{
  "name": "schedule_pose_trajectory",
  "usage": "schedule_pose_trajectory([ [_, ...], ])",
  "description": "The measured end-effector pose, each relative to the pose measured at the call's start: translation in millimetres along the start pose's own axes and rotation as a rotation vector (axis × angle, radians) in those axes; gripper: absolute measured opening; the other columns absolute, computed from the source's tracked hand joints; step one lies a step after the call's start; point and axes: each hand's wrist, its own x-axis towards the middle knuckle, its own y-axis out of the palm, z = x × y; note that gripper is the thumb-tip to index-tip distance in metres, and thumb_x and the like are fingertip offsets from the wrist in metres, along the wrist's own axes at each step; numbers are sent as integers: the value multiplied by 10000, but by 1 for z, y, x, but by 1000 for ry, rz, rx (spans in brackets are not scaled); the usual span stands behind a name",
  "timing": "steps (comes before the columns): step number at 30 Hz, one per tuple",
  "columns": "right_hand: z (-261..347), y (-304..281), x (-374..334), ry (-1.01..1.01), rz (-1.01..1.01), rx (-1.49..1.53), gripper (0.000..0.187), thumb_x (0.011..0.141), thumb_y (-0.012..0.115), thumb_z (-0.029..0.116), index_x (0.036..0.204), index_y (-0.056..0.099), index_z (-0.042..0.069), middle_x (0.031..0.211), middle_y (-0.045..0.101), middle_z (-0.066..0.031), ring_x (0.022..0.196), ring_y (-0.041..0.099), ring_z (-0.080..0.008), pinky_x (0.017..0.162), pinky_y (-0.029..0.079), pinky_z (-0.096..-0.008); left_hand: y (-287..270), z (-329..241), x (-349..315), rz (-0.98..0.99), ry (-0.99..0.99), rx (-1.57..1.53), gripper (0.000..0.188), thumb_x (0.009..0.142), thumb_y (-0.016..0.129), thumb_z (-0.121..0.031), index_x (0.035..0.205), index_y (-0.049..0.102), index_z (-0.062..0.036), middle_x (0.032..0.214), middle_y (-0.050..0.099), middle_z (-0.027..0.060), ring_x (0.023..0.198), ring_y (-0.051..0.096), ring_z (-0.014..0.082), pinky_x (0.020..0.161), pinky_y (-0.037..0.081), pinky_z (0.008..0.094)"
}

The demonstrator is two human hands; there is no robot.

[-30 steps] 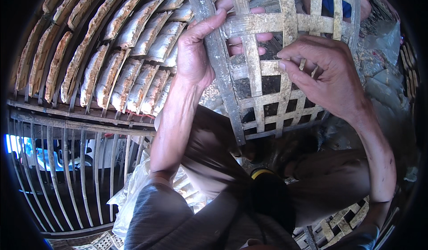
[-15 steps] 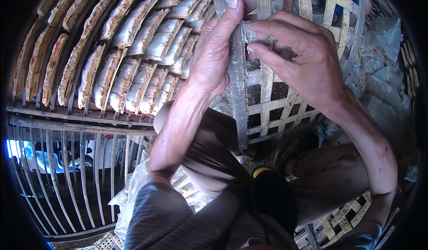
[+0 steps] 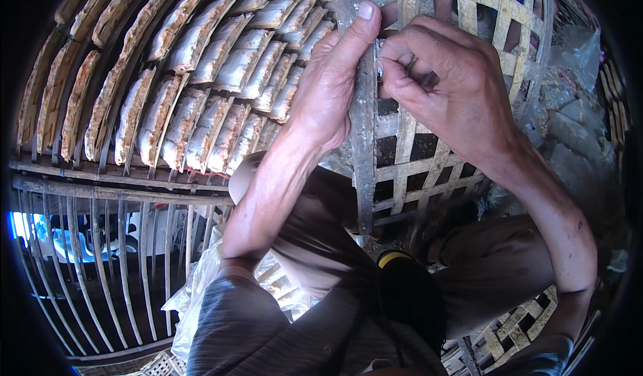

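Rack: we see a slatted bamboo rack [image 3: 100, 175] at left, carrying rows of split dried fish [image 3: 201, 88].
Below: thin curved bamboo ribs [image 3: 94, 269]; crumpled clear plastic [image 3: 201, 295].
Light: we note daylight, bright blue at far left.

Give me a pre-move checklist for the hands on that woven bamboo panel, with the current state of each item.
1. Left hand gripping the upright bamboo slat: ok, thumb lies along it.
2. Right hand on the woven bamboo panel: ok, fingers curled against it beside the slat.
3. What the right fingertips pinch: cannot tell, hidden.
4. Rows of split fish on the rack: ok, apart from both hands.
5. Slat's lower end seated: cannot tell.
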Motion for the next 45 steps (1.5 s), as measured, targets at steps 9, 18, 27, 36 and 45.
schedule_pose_trajectory([
  [9, -2, 1, -1, 46, -115, 183, 154, 966, 691, -98, 1113, 694, -54, 913, 669, -48, 784, 765, -125, 658, 642, -224, -14, 4, 1, 78, -64, 91, 720, 1074, 541, -609, 1447, 554, 7, 1244, 701, 153, 1065, 744, 185, 832, 676, 321],
  [18, 0, -12, -3, -214, -6, -203, 219, 886, 773, -56, 1092, 710, -15, 948, 701, -74, 743, 742, -175, 641, 603, -313, 1, 6, -4, -1, -20, 59, 587, 1091, 574, -547, 1307, 676, -10, 960, 731, 35, 822, 708, 88, 692, 600, 232],
  [27, -3, -12, 2, -44, -8, -46, 143, 846, 727, -63, 827, 621, 30, 701, 597, -19, 632, 631, -73, 541, 453, -247, -19, 1, 1, 119, -60, 51, 668, 1067, 598, -575, 1434, 611, -17, 1072, 758, 83, 947, 738, 108, 789, 616, 222],
  [36, 10, 5, -11, 20, 160, 93, 141, 835, 835, -8, 922, 726, -26, 956, 745, -101, 743, 728, -165, 635, 572, -314, -24, -9, 9, 76, -107, -292, 702, 1118, 474, -552, 1548, 465, 2, 1377, 673, 245, 1093, 743, 275, 837, 642, 356],
  [45, 19, 12, -21, -105, 193, -156, 205, 810, 836, 11, 1004, 769, 18, 959, 738, -87, 797, 746, -265, 696, 616, -364, -37, -4, 13, 256, -78, -304, 686, 1123, 480, -527, 1550, 456, 9, 1360, 680, 241, 1127, 738, 286, 889, 642, 385],
])
